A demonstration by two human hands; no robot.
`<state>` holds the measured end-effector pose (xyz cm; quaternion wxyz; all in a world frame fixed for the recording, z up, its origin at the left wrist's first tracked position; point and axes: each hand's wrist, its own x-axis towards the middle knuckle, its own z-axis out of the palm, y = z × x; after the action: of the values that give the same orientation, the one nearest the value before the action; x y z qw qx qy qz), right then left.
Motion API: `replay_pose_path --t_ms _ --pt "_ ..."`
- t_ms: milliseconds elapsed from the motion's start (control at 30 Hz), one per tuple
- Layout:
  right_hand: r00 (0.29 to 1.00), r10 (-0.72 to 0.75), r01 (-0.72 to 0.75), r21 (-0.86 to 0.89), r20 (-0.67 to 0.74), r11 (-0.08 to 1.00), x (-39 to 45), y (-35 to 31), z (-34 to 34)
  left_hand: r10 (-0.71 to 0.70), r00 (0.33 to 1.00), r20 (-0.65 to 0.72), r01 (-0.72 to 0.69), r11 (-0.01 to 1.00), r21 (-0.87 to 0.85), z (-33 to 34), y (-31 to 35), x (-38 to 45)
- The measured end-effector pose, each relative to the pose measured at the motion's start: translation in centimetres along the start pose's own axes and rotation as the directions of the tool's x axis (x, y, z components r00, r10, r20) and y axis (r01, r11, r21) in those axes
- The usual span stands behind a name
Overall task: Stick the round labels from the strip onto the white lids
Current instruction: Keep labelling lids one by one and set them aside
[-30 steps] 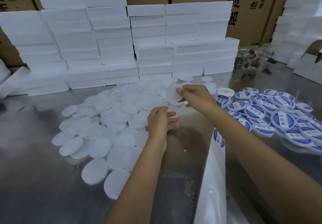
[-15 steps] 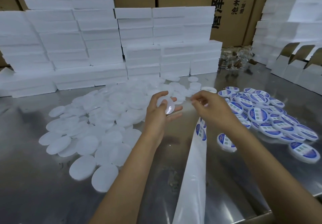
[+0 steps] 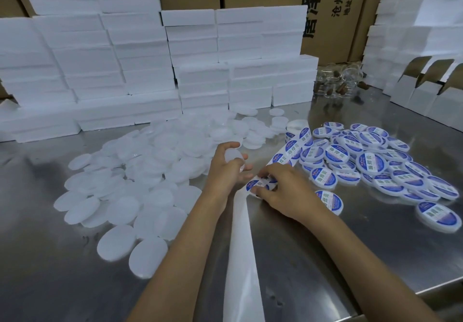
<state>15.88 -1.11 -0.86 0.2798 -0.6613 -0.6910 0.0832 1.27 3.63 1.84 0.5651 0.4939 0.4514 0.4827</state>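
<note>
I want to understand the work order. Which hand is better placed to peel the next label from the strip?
The right hand: its fingers already pinch a round label on the strip. The left hand is busy holding a white lid.

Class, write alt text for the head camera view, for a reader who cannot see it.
A person's left hand holds a blank white lid while the right hand peels a round blue label off the strip. On the metal table, unlabelled lids lie left, labelled lids right.
</note>
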Motion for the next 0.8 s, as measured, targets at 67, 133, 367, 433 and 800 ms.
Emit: replay_pose_path --t_ms 67,133,367,433,800 --pt "1.000 -0.002 0.002 0.044 -0.012 0.999 -0.24 0.05 0.42 -0.003 1.000 -0.003 0.003 1.000 -0.015 -0.22 -0.14 0.18" --pt "1.000 -0.005 0.005 0.072 -0.013 0.997 -0.35 0.20 0.66 -0.013 1.000 0.001 0.013 1.000 -0.029 -0.33 -0.26 0.35" --pt "1.000 0.004 -0.005 0.117 0.010 0.993 -0.36 0.34 0.57 -0.054 0.995 0.081 0.059 0.996 -0.059 -0.08 -0.47 0.39" --pt "1.000 0.003 -0.005 0.138 0.014 0.990 -0.35 0.38 0.54 -0.055 0.994 0.091 0.060 0.996 -0.059 0.06 -0.47 0.37" --pt "1.000 -0.006 0.004 0.255 0.005 0.967 -0.79 0.18 0.86 -0.016 0.996 0.085 0.013 0.999 0.029 -0.32 -0.43 0.56"
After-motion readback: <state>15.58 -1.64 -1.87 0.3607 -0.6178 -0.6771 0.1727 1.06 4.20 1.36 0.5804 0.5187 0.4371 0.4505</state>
